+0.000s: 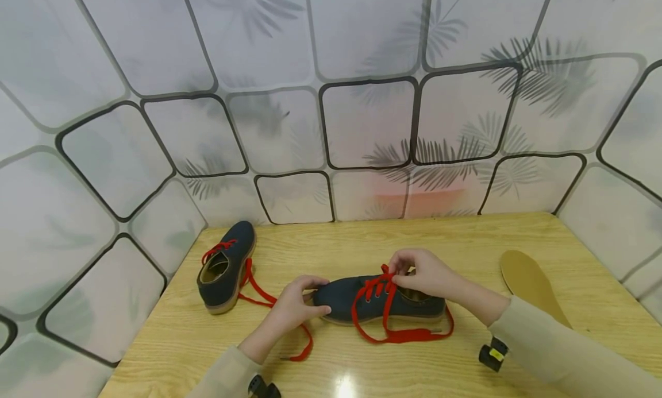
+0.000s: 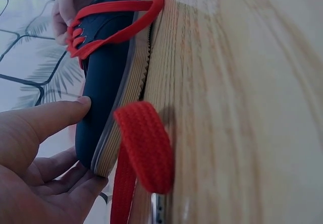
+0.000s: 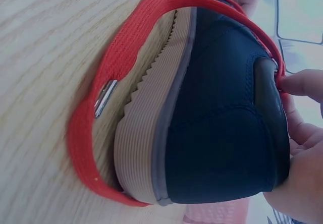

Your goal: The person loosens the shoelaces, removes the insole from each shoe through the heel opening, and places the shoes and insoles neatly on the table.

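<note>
A navy shoe (image 1: 338, 294) with a tan sole lies sideways on the table, toe to the left. My left hand (image 1: 293, 307) holds its toe between thumb and fingers; in the left wrist view the thumb presses the upper. At the top of the lacing, my right hand (image 1: 420, 273) pinches the red shoelace (image 1: 385, 280) close to the shoe's opening. Loose lace ends hang over the near side and lie on the wood, and one metal lace tip (image 3: 105, 99) shows beside the heel. My right fingers partly cover the opening.
A second navy shoe (image 1: 219, 289) with red laces stands at the left, toe pointing away. Its loose lace (image 1: 258, 292) trails past my left wrist. A tan insole (image 1: 530, 277) lies at the right, partly behind my right sleeve. A patterned wall covering rises behind the wooden table (image 1: 465, 237).
</note>
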The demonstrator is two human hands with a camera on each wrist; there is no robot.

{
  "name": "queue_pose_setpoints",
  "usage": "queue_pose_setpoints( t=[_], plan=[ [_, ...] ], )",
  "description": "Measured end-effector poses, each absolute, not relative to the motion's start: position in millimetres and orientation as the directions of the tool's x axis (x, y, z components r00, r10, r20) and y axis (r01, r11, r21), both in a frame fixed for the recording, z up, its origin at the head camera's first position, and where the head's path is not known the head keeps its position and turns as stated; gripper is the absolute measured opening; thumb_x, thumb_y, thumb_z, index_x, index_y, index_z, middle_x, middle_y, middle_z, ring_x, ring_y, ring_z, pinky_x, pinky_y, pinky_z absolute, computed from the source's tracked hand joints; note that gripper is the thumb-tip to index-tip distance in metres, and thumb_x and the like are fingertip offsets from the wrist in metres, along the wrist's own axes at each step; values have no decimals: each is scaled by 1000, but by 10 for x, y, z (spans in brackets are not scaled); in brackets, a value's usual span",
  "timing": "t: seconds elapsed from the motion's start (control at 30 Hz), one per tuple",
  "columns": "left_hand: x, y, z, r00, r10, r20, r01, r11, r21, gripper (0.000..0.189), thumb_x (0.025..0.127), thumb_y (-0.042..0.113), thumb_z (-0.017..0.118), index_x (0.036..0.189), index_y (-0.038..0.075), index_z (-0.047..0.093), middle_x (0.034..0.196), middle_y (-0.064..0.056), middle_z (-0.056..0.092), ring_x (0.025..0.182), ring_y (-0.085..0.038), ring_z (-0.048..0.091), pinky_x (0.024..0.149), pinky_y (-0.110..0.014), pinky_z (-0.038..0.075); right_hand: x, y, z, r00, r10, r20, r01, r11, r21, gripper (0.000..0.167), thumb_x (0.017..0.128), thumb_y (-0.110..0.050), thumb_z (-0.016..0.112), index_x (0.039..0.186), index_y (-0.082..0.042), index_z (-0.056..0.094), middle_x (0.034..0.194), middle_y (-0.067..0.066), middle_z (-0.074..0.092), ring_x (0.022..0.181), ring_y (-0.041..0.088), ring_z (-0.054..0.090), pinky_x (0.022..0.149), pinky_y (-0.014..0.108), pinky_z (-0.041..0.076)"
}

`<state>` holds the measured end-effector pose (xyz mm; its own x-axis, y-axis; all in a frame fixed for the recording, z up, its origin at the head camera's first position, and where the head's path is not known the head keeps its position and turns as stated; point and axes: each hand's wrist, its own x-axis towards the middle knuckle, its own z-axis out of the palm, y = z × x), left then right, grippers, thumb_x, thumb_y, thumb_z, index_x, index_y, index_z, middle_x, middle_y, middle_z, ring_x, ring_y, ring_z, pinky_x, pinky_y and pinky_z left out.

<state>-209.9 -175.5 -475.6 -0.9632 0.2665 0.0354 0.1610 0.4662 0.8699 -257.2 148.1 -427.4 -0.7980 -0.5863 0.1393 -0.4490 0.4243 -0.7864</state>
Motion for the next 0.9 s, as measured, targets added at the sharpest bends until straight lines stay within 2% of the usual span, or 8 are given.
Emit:
queue_pose_setpoints(
  t=[0.2,0.37,0.47,0.73,0.9],
  plan=[
    [-2094,-1753,-4759,-964,265,33,157,463,872,50,87,0,86,134,-1,67,137,-22,63,133,-46,60,112,-52,57,-2554,1463,-4266,-838,-533,118,-403,458,-792,3,97,-4,70,95,-5,68,87,3,66,76,10,59,65,23,56],
    [-2097,-1754,-4761,-964,263,28,151,459,876,50,87,0,86,134,-1,67,137,-22,63,133,-46,59,112,-52,57,-2545,1443,-4272,-888,-448,102,-317,436,-842,3,93,-3,68,94,0,69,83,5,66,70,14,61,61,30,60],
    [-2102,-1757,-4763,-965,262,26,148,458,877,51,87,-1,86,135,0,67,137,-21,63,133,-46,60,112,-51,57,-2549,1441,-4283,-898,-424,114,-306,420,-854,4,90,1,66,93,-1,67,82,5,64,70,14,60,61,32,60],
    [-2103,-1754,-4750,-965,261,25,148,463,874,50,87,-2,85,134,-1,67,137,-21,63,133,-45,60,112,-51,57,-2542,1450,-4279,-851,-487,196,-412,386,-825,14,87,7,65,91,-6,65,84,1,60,75,10,55,62,24,50],
    [-2101,-1753,-4755,-964,264,26,151,465,872,50,87,-2,85,134,-1,67,137,-21,63,132,-45,60,113,-51,57,-2539,1462,-4248,-827,-529,188,-434,389,-813,13,91,7,65,93,-5,69,85,2,62,75,9,55,61,23,51]
  ],
)
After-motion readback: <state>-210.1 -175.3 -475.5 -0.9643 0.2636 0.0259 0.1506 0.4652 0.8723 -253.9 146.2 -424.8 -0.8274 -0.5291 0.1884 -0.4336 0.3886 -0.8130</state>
